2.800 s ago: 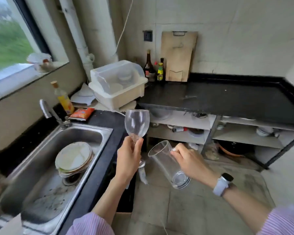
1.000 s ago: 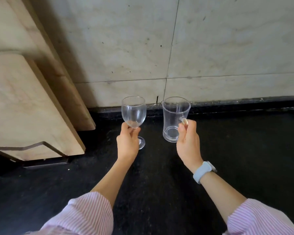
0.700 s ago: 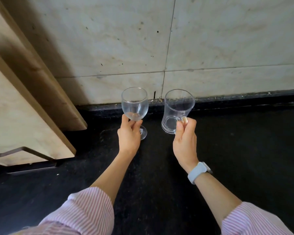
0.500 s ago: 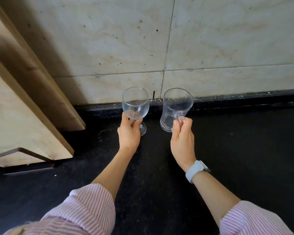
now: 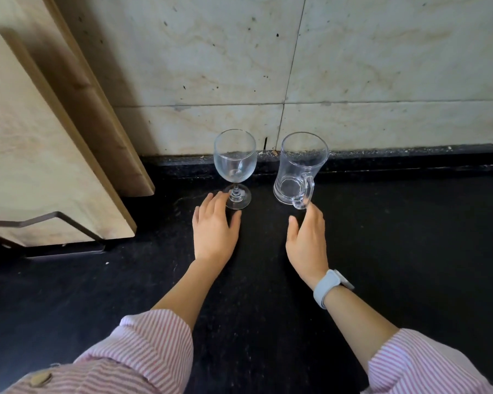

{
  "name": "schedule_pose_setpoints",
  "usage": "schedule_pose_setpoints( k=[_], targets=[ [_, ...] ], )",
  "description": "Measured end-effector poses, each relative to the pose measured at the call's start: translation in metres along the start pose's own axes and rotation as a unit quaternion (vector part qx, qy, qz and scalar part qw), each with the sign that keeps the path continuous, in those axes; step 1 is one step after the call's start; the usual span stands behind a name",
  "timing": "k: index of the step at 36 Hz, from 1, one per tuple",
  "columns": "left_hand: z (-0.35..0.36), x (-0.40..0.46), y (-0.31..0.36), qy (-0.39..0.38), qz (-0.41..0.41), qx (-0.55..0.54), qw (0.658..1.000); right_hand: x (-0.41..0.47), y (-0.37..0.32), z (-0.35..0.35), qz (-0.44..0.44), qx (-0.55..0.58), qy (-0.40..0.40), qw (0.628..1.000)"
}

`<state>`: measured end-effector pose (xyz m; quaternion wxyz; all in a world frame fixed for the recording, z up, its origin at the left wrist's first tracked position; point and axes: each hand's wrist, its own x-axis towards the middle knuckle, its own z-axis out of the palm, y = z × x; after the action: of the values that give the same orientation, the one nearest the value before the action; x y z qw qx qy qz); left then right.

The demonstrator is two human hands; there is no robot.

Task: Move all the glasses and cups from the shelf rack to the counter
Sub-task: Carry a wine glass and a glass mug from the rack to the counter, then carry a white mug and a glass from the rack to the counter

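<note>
A clear stemmed wine glass (image 5: 234,163) stands upright on the black counter (image 5: 396,251), close to the tiled wall. Right beside it stands a clear glass mug (image 5: 298,169), its handle turned toward me. My left hand (image 5: 214,231) hovers just in front of the wine glass's foot, fingers spread, holding nothing. My right hand (image 5: 306,240) is just in front of the mug, fingers apart, one fingertip at or near the handle but not gripping it.
A wooden cutting board (image 5: 40,137) in a dark metal stand leans against the wall at the left, with a second board (image 5: 97,109) behind it. The pale tiled wall (image 5: 353,66) rises right behind the glasses.
Both hands set the wine glass and the mug down on the counter by the wall, let go of them and drew back a little.
</note>
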<state>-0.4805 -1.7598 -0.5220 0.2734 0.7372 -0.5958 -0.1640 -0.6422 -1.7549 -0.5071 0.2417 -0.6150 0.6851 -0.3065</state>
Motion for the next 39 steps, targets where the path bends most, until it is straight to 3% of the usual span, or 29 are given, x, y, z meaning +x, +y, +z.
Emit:
schedule_pose_setpoints(
  k=[7, 10, 14, 21, 30, 35, 39],
  targets=[
    [-0.044, -0.058, -0.017, -0.051, -0.017, 0.148, 0.988, -0.047, -0.025, 0.002, 0.004, -0.126, -0.069, 0.990],
    [-0.078, -0.093, -0.032, -0.043, -0.061, 0.157, 0.985, -0.077, -0.044, 0.007, -0.097, -0.201, -0.176, 0.959],
    [-0.135, -0.157, -0.057, -0.020, -0.098, 0.181, 0.978, -0.122, -0.080, 0.009, -0.252, -0.251, -0.304, 0.884],
    [-0.248, -0.297, -0.103, 0.038, -0.234, 0.185, 0.954, -0.224, -0.173, 0.021, -0.406, -0.216, -0.375, 0.805],
    [-0.382, -0.574, -0.136, 0.225, -0.411, 0.202, 0.860, -0.468, -0.299, 0.036, -0.577, -0.129, -0.441, 0.675],
    [-0.411, -0.758, -0.124, 0.284, -0.509, 0.205, 0.787, -0.645, -0.321, 0.014, -0.638, -0.058, -0.474, 0.605],
    [-0.428, -0.895, -0.099, 0.338, -0.566, 0.217, 0.720, -0.777, -0.322, -0.010, -0.683, -0.023, -0.509, 0.523]
  ],
)
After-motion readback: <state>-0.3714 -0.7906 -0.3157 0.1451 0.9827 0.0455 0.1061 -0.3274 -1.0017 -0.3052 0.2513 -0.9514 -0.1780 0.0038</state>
